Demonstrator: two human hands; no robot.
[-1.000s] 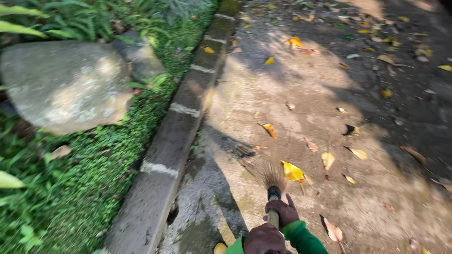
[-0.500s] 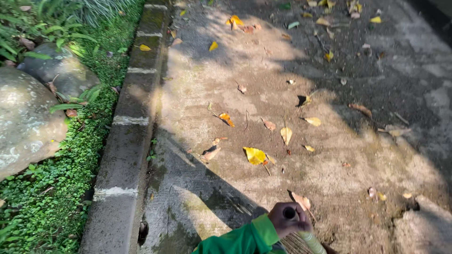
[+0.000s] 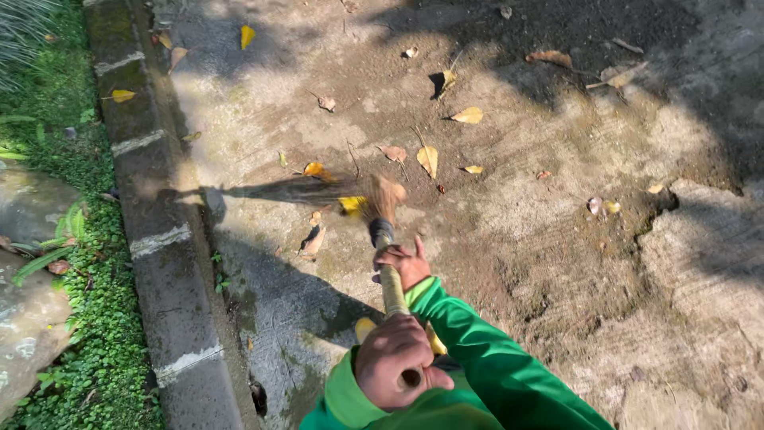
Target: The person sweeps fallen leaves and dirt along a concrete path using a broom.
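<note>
Both of my hands grip a stick broom over a dirty concrete path. My left hand, in a green sleeve, closes around the top end of the handle close to my body. Further down the handle, just behind the bristles, sits my right hand. The brown bristle head is blurred with motion and touches the ground among yellow and brown fallen leaves. One yellow leaf lies right by the bristles.
A grey concrete curb runs along the left of the path. Beyond it are green ground cover and a large grey rock. More leaves are scattered ahead, and broken, cracked concrete lies to the right.
The broom has swung forward onto the leaves. Both hands now show on the handle, where only one showed before. The view has shifted right, leaving less grass in sight.
</note>
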